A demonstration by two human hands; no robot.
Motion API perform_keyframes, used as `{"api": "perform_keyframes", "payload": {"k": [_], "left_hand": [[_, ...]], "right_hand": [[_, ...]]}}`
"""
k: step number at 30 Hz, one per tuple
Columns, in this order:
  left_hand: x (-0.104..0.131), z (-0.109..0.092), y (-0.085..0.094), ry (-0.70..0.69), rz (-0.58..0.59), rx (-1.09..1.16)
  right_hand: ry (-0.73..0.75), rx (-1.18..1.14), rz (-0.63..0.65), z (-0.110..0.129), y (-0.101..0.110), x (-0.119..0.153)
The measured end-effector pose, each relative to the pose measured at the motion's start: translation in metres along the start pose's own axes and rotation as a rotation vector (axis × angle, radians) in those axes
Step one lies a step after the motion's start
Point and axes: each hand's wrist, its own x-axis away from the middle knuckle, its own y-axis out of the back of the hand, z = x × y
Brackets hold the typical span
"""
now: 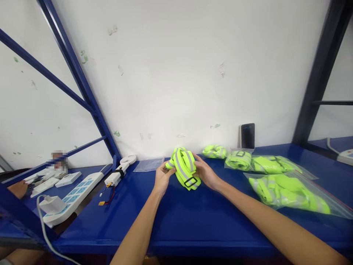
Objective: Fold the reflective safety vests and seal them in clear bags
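Observation:
Between my two hands is a folded neon-yellow reflective strap with grey stripes and a black buckle at its lower front. My left hand pinches its left side, thumb in front. My right hand is closed against its right side, with the fingers partly hidden behind. The bundle is held just over the blue table. To the right lie clear bags with similar yellow straps: a large bag in front, another bag behind it, and a smaller one. A loose yellow bundle lies by the wall.
A flat clear bag lies back left. Beside it are a small white fan and a white battery pack with wires. A power strip sits further left, past the blue frame. A phone leans on the wall. Another person's hand shows far left.

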Motion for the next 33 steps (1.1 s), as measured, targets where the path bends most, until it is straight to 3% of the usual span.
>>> {"api": "perform_keyframes", "payload": {"k": [3, 6, 13, 16, 20, 23, 27, 30, 33], "left_hand": [[0.002, -0.005, 0.003, -0.107, -0.037, -0.331], [0.006, -0.005, 0.001, -0.114, -0.035, -0.44], [0.01, 0.006, -0.007, 0.089, 0.093, -0.098], [0.007, 0.009, -0.006, 0.174, 0.081, 0.099], [0.006, 0.008, -0.007, 0.178, 0.124, 0.24], [0.007, 0.006, -0.008, 0.155, 0.155, 0.194], [0.009, -0.002, -0.008, 0.068, 0.031, -0.078], [0.012, -0.011, -0.013, 0.045, 0.176, -0.133], [0.015, -0.017, -0.023, 0.024, 0.228, -0.11]], "right_hand": [[-0.008, 0.048, 0.029, -0.003, 0.001, 0.0], [0.032, 0.161, -0.002, -0.001, 0.003, 0.001], [0.15, 0.394, -0.033, 0.005, 0.001, 0.004], [0.334, 0.721, -0.036, 0.005, 0.001, 0.008], [0.56, 1.08, 0.003, 0.003, 0.002, 0.012], [0.637, 1.22, -0.023, 0.002, 0.002, 0.013], [0.59, 1.337, -0.103, 0.002, 0.0, 0.012], [0.557, 1.361, -0.156, 0.002, -0.003, 0.01], [0.568, 1.226, -0.076, 0.006, -0.014, 0.014]]}}
